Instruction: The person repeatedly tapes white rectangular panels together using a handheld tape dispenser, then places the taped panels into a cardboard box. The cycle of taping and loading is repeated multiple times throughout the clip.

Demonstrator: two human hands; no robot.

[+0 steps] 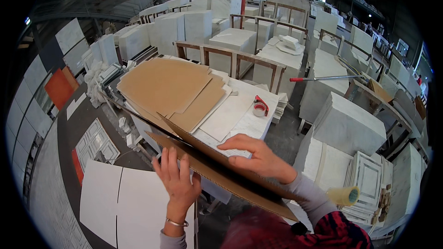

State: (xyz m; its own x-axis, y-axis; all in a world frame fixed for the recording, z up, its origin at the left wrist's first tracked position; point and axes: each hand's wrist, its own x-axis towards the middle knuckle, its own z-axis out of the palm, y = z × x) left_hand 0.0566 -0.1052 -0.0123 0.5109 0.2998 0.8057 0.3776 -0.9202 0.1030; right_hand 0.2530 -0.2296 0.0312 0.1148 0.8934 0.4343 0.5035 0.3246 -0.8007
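Observation:
In front of me stands a flattened brown cardboard box [221,182], tilted, with a dark gap between its two corrugated panels. My left hand [177,180] has its fingers bent over the near panel's edge, and a bracelet shows at the wrist. On the far panel's upper edge, my right hand [258,156] grips with the thumb, its index finger reaching across; part of that grip is hidden. Beyond the box, flat cardboard sheets [164,80] lie stacked on a white slab-topped stack [244,122]. A red tape dispenser [260,106] rests right of them.
White stone blocks [348,120] and wooden frames [240,60] fill the right and far side. A red-ended metal bar [323,78] lies across stacks. At lower right is a yellowish tape roll [344,195]; at lower left, large white panels [134,203].

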